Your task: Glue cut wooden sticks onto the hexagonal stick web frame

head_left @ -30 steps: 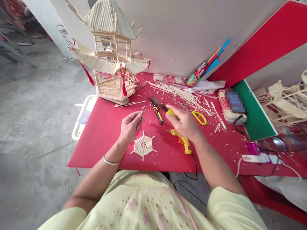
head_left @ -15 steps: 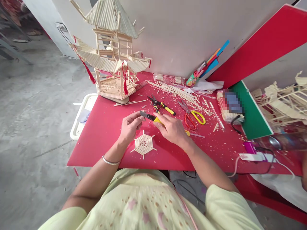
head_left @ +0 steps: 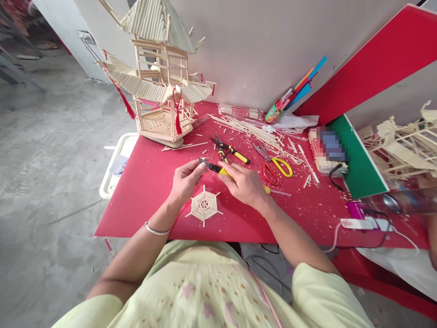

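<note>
My right hand (head_left: 243, 183) is wrapped round the yellow handle of a utility knife (head_left: 214, 167), its blade pointing left. The blade tip reaches the fingertips of my left hand (head_left: 187, 180), which are pinched together. Whatever the left fingers hold, perhaps a small stick piece, is too hidden to make out. Just below the hands, a hexagonal web of thin wooden sticks (head_left: 205, 206) lies flat on the red tabletop (head_left: 143, 200). Beyond the knife lie black-and-yellow pliers (head_left: 235, 152), with scissors (head_left: 277, 167) with red and yellow handles to their right.
A stick-built pagoda (head_left: 164, 86) with red tassels stands at the back left. Loose sticks (head_left: 252, 130) and shavings lie at the back, near a pen cup (head_left: 273, 114). A power strip (head_left: 358, 223) sits at right, where another person's arm (head_left: 430, 223) shows.
My hands and the knife stay almost in place, with the left thumb slightly closer to the blade. At the right edge, the other person's arm has come further into view.
</note>
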### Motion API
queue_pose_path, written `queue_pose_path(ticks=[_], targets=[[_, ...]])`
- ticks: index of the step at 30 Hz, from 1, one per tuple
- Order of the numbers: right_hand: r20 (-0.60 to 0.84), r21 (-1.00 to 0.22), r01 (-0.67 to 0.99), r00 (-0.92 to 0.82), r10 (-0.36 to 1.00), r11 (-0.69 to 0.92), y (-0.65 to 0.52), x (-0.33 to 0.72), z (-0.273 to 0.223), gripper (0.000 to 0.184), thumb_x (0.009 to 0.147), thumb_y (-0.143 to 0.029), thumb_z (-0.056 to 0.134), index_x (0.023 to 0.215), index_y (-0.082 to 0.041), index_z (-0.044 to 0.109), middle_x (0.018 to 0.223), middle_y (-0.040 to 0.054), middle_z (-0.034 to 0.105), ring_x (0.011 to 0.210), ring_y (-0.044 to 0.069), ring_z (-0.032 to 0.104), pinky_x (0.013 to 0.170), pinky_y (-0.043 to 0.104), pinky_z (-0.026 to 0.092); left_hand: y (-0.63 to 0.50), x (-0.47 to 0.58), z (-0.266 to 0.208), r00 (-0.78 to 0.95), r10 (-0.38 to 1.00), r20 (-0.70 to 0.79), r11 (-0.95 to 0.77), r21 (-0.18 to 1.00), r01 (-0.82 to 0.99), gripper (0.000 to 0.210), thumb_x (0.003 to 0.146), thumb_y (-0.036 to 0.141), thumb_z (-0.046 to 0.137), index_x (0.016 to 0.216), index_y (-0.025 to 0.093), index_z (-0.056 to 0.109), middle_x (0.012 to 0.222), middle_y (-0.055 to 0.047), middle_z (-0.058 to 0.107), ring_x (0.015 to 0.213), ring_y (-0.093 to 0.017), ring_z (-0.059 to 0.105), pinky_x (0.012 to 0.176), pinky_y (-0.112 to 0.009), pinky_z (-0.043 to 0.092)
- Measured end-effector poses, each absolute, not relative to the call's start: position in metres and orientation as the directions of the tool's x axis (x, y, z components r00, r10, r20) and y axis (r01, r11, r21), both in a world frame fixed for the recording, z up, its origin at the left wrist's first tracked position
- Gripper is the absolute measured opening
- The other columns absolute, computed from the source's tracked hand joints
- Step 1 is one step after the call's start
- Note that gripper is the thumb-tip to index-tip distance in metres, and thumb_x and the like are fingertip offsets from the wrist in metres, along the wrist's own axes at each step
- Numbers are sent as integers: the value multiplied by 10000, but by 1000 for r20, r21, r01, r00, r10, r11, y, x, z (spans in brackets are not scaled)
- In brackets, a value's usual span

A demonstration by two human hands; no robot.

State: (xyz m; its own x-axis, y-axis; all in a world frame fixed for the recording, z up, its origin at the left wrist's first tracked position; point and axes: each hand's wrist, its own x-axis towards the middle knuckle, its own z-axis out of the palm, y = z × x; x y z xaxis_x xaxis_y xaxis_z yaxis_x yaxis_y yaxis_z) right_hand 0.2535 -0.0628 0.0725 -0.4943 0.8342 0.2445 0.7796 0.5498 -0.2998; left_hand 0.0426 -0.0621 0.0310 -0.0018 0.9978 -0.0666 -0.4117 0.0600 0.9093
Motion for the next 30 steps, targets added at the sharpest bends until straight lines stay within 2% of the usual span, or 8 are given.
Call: queue_pose_path(ticks=[7, 10, 14, 19, 21, 25, 30], targets=[[220, -359, 767, -485, 846, 533, -63, 254, 72, 505, 1095, -492, 415, 1468, -202, 595, 1200, 108, 761, 1003, 223, 726, 788, 307, 525, -62, 42, 25, -16, 999, -51, 42, 932, -359, 447, 781, 494, 848, 1095, 177, 822, 730, -12, 608, 519, -51, 357, 457, -212, 252], [229, -348, 772, -480, 847, 532, -65, 251, 70, 505, 1098, -485, 408, 1468, -197, 595, 1218, 115, 755, 1007, 220, 722, 784, 302, 521, -62, 41, 19, -60, 998, -27, 7, 951, -308, 444, 791, 502, 838, 1092, 177, 820, 651, 18, 530, 504, -52, 322, 461, -214, 242], [264, -251, 810, -470, 842, 530, -68, 246, 69, 549, 1096, -505, 392, 1484, -168, 585, 1146, 126, 762, 940, 224, 716, 708, 302, 492, -64, 40, 16, -96, 995, 16, -42, 961, -272, 351, 824, 507, 811, 889, 163, 806, 581, 44, 400, 503, -55, 270, 461, -222, 216], [283, -211, 831, -452, 846, 514, -68, 244, 69, 555, 1096, -512, 382, 1477, -171, 595, 1102, 130, 764, 894, 219, 709, 684, 302, 478, -66, 42, 18, -123, 992, 10, -43, 963, -265, 384, 817, 531, 810, 755, 158, 745, 579, 38, 398, 499, -62, 287, 452, -233, 230], [279, -229, 825, -453, 847, 517, -67, 245, 69, 549, 1094, -507, 392, 1473, -168, 598, 1105, 129, 767, 902, 223, 713, 698, 307, 491, -64, 43, 20, -114, 993, -14, -19, 959, -281, 399, 808, 553, 811, 805, 157, 759, 590, 39, 420, 490, -59, 302, 444, -231, 236], [249, -348, 772, -470, 847, 531, -65, 247, 67, 512, 1094, -487, 412, 1458, -184, 608, 1182, 119, 767, 984, 224, 727, 788, 311, 535, -61, 43, 20, -23, 999, -49, 39, 941, -335, 500, 813, 557, 809, 1123, 166, 782, 666, 36, 467, 507, -56, 334, 452, -217, 259], [226, -437, 739, -462, 858, 513, -65, 247, 67, 490, 1093, -477, 423, 1443, -196, 620, 1272, 118, 748, 1081, 230, 728, 865, 323, 560, -62, 42, 19, 13, 999, -40, 42, 944, -328, 454, 843, 555, 781, 1067, 160, 794, 673, 30, 455, 512, -54, 320, 458, -219, 244]])
